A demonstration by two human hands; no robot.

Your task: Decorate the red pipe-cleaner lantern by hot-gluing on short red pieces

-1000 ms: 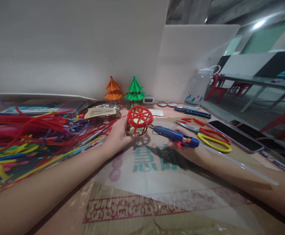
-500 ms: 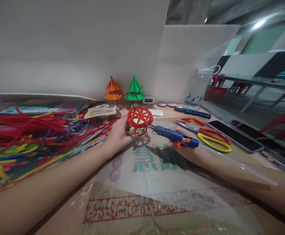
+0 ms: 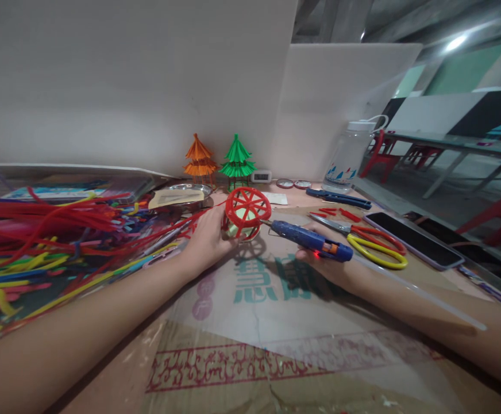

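Observation:
My left hand (image 3: pixel 207 238) is closed around a small red wire-frame cage (image 3: pixel 246 211) with a spoked round top and a pale green core. It holds the cage just above the cardboard-covered table (image 3: pixel 259 322). My right hand (image 3: pixel 326 264) grips a blue glue gun (image 3: pixel 308 240) with an orange band and a small red light. The gun's metal nozzle points left and touches the cage's right side.
A heap of coloured pipe cleaners (image 3: pixel 39 241) fills the left. Orange (image 3: pixel 199 156) and green (image 3: pixel 236 158) pagoda models stand by the wall, near a metal dish (image 3: pixel 185 194). Red-and-yellow scissors (image 3: pixel 371 241), a phone (image 3: pixel 409 233), red offcuts (image 3: pixel 340 214) and a water bottle (image 3: pixel 349 155) lie right.
The cage has tilted slightly, its top turned a little more toward me. The glue gun has shifted a touch to the right. Both arms stay almost still.

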